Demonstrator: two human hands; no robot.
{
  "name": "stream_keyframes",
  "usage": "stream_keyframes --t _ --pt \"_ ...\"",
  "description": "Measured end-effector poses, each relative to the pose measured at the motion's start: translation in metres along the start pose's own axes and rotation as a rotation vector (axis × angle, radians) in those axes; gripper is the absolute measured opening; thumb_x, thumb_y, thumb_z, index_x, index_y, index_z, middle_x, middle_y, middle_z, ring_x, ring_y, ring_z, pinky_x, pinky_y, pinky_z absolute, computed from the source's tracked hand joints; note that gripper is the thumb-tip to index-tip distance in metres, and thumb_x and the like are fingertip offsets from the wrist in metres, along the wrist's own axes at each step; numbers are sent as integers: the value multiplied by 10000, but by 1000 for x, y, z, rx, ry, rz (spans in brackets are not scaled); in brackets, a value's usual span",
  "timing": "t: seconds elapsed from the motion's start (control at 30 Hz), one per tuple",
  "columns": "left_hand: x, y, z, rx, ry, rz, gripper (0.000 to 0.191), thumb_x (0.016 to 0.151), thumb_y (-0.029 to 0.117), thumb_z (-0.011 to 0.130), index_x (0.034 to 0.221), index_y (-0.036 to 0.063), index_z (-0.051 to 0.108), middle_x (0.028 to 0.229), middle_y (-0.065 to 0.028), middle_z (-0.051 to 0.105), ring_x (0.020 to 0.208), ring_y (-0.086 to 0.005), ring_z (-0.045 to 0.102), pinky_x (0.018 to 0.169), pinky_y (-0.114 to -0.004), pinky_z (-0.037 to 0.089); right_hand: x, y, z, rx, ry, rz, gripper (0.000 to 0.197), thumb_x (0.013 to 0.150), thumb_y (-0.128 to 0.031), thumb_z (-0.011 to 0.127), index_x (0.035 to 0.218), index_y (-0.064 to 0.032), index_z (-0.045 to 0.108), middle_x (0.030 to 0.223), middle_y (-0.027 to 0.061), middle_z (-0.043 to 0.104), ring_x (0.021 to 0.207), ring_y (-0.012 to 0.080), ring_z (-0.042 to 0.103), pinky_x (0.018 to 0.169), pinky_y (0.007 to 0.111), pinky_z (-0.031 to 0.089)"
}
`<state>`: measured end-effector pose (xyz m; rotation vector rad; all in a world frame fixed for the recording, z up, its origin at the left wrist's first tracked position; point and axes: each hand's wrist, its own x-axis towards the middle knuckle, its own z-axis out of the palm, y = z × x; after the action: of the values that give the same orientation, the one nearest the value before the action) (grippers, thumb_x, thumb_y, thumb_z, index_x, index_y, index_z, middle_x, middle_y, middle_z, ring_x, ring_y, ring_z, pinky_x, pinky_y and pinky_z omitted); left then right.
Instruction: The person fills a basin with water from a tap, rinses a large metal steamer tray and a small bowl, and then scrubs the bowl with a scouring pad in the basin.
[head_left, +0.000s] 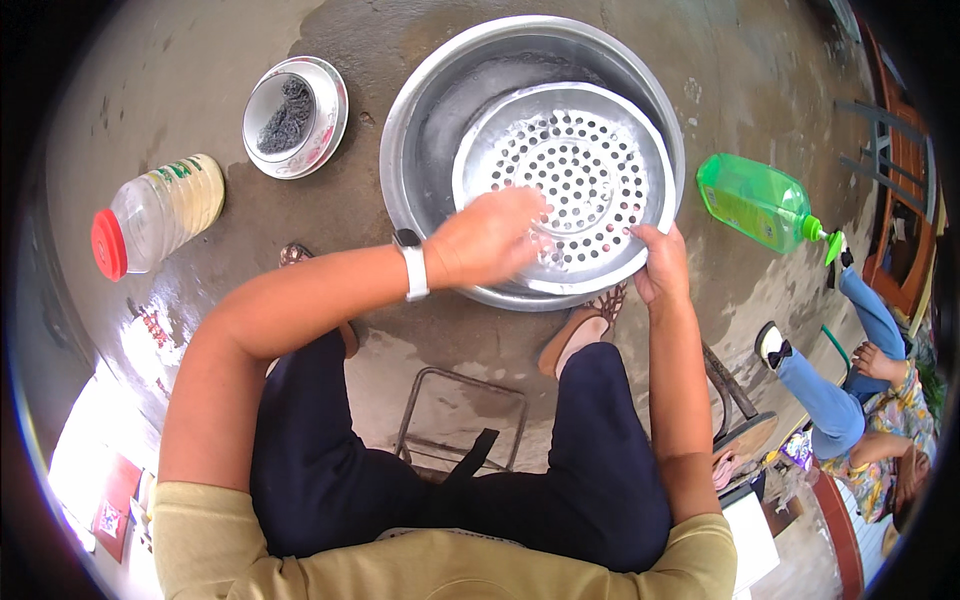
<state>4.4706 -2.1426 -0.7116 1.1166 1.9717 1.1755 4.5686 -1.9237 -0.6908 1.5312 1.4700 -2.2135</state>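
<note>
A perforated metal colander (562, 176) lies tilted in a large metal basin (420, 97) on the floor. My right hand (661, 262) grips the colander's near right rim, thumb inside. Over the colander's near left part is my left hand (491, 236), blurred, with a watch on the wrist; whether it holds anything cannot be seen. Dark scouring wool (289, 120) rests in a bowl on a flower-patterned plate (335, 124), left of the basin. Right of the basin lies a green pump bottle (754, 202) of liquid.
A clear plastic jar (161, 214) with a red lid lies on its side at the left. The wet concrete floor (360, 202) surrounds the basin. Another person (862, 420) sits at the right, near a wooden stool (750, 435). A metal frame (465, 382) stands between my legs.
</note>
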Motion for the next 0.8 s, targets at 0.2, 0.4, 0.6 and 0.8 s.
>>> stream_keyframes --t 0.2,0.4,0.6,0.8 --pt "18 -112 8 2 661 -722 270 832 176 451 1014 -2 539 995 -190 563 932 -333 535 822 -385 410 15 15 0 -41 81 -54 485 659 95 395 1137 49 457 1012 154 571 869 239 584 765 331 470" --pt "28 -127 29 -543 593 -1154 287 888 196 367 1025 -1 524 946 -100 580 862 -198 556 840 -338 422 22 26 -13 -69 162 -161 450 655 87 405 1092 41 502 956 116 587 821 185 579 738 281 455" --pt "24 -132 23 -1083 525 -1168 266 892 210 349 1019 54 523 982 -78 576 893 -209 550 857 -358 416 5 1 -5 -153 -3 -491 470 678 76 475 1148 62 476 1009 79 581 881 131 562 805 252 428" --pt "28 -101 9 -1154 468 -1151 237 888 227 394 1012 81 534 950 -39 586 857 -155 550 800 -306 430 -23 -37 3 -306 -24 -734 488 671 107 468 1158 69 466 1103 106 550 998 181 541 905 296 377"
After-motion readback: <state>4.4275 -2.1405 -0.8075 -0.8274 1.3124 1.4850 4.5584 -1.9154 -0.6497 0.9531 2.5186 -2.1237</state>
